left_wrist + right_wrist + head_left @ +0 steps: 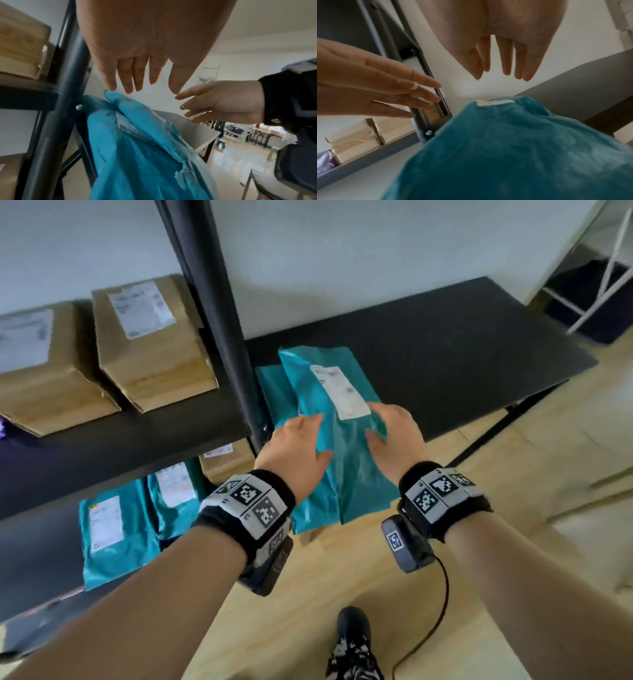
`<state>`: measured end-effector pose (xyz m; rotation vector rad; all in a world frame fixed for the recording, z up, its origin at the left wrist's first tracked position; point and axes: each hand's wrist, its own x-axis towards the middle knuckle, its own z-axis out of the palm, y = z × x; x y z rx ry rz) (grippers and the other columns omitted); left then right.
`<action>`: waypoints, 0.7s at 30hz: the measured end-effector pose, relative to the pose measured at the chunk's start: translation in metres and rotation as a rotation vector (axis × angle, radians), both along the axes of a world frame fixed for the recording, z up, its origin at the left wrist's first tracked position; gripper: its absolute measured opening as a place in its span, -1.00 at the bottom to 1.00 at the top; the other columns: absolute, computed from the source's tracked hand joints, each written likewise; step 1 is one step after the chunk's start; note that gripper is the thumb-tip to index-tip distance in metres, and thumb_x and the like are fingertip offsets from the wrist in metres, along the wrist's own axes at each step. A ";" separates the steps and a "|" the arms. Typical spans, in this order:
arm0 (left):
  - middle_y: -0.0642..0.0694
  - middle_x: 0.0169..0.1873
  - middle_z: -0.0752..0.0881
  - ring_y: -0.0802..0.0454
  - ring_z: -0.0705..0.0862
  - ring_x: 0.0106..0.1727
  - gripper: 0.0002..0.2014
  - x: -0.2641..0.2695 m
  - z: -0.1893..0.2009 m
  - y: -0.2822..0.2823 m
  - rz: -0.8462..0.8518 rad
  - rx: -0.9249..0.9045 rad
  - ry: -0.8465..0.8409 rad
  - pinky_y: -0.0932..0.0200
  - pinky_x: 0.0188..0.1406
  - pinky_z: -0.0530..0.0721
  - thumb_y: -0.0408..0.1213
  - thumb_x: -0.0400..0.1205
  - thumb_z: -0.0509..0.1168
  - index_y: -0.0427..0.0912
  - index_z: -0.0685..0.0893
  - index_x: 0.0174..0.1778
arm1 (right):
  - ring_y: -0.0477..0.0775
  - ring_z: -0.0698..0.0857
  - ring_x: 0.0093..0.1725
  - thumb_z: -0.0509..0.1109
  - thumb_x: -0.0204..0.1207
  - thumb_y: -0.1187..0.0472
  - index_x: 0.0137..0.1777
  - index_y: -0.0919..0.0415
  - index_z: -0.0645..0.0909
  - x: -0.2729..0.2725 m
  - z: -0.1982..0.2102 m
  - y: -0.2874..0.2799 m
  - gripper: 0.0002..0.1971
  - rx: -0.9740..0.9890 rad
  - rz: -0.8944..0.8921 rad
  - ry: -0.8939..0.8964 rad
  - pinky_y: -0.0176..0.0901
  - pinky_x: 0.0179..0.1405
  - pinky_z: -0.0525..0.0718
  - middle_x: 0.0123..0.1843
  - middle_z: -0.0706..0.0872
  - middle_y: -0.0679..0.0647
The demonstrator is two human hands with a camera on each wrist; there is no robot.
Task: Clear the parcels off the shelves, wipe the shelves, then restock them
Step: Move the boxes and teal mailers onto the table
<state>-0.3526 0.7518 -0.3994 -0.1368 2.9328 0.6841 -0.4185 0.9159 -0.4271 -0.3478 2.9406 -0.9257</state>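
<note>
Two teal plastic parcels lie stacked on the black table (462, 354) just right of the shelf post, their near ends hanging over the table's front edge. The top teal parcel (346, 467) carries a white label; the lower teal parcel (274, 392) sticks out to its left. My left hand (294, 446) is at the top parcel's left side and my right hand (394, 433) at its right side. In the wrist views the left hand (137, 75) and right hand (501, 60) have straight, spread fingers just above the teal parcel (137, 155) (513, 148), gripping nothing.
The black shelf post (222, 320) stands right beside the parcels. Two cardboard boxes (154, 344) (44, 371) sit on the upper shelf at left. Lower down lie more teal parcels (109, 535) (174, 494) and a box (226, 460). Wood floor lies to the right.
</note>
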 end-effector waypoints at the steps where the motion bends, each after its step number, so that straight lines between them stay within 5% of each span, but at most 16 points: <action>1: -0.12 0.55 0.29 -0.14 0.29 0.55 -0.36 -0.015 -0.006 0.006 0.027 -0.025 -0.045 -0.02 0.52 0.29 0.00 0.65 0.19 -0.05 0.15 0.62 | 0.20 0.39 0.48 0.32 0.56 0.22 0.53 0.11 0.38 -0.014 -0.006 0.008 -0.48 0.015 0.020 -0.074 -0.05 0.48 0.34 0.47 0.45 0.19; 6: -0.21 0.55 0.30 -0.19 0.30 0.54 -0.18 -0.062 -0.028 0.019 0.133 -0.143 -0.195 -0.11 0.51 0.32 0.18 0.58 0.22 -0.11 0.03 0.64 | 0.18 0.07 0.65 0.36 0.54 0.00 0.65 -0.08 0.03 -0.066 -0.029 0.020 -0.24 0.055 0.147 -0.356 0.03 0.57 0.18 0.67 0.10 0.20; 11: -0.25 0.58 0.22 -0.25 0.33 0.52 -0.23 -0.071 -0.029 0.030 0.229 -0.115 -0.215 -0.09 0.48 0.36 0.04 0.61 0.28 -0.05 0.04 0.64 | 0.15 0.40 0.46 0.41 0.51 0.07 0.63 -0.06 0.13 -0.082 -0.033 0.015 -0.26 -0.034 0.232 -0.387 -0.14 0.41 0.37 0.52 0.35 0.18; 16: -0.25 0.63 0.09 -0.19 0.22 0.60 -0.30 -0.068 -0.024 0.031 0.291 -0.054 -0.157 -0.03 0.52 0.29 -0.11 0.64 0.27 -0.07 0.08 0.64 | 0.18 0.33 0.51 0.36 0.58 0.17 0.62 0.14 0.20 -0.074 -0.022 0.017 -0.36 -0.020 0.225 -0.314 -0.31 0.44 0.19 0.54 0.20 0.25; 21: -0.21 0.64 0.09 -0.17 0.24 0.59 -0.33 -0.045 -0.014 0.034 0.269 -0.011 -0.066 -0.04 0.53 0.31 -0.16 0.65 0.26 -0.10 0.09 0.64 | 0.21 0.39 0.44 0.34 0.59 0.25 0.58 0.24 0.25 -0.046 -0.006 0.019 -0.42 -0.063 0.199 -0.194 -0.32 0.41 0.23 0.49 0.23 0.27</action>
